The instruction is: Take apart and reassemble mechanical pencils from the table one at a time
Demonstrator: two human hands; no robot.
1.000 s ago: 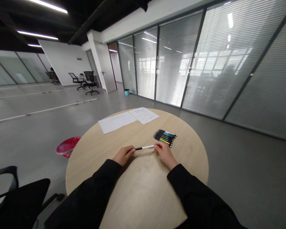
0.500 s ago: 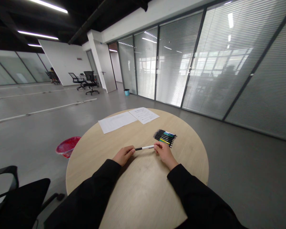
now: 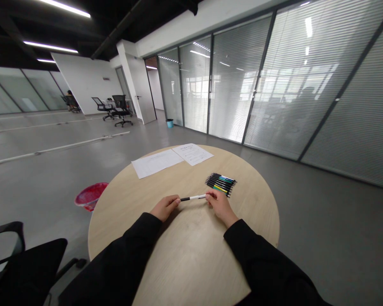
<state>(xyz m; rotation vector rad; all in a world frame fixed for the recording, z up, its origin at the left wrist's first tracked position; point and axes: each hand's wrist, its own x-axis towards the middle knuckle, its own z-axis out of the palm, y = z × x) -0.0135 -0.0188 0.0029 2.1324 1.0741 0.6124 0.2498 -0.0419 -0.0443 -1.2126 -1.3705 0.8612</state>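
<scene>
A white pen with a black section (image 3: 193,197) is held level above the round wooden table (image 3: 191,246). My left hand (image 3: 166,207) is closed on its black end. The fingers of my right hand (image 3: 219,205) pinch the white end. Just beyond my right hand lies a row of several pens (image 3: 221,182), mostly black, with green, blue and yellow parts, side by side on the tabletop. Both tips of the held pen are hidden in my fingers.
Two printed paper sheets (image 3: 158,163) lie at the table's far side. A red basket (image 3: 91,195) stands on the floor left of the table. A black chair (image 3: 28,267) is at the lower left. Glass partitions with blinds run behind.
Both hands and the pen between them have shifted very slightly to the left. Nothing else has visibly moved.
</scene>
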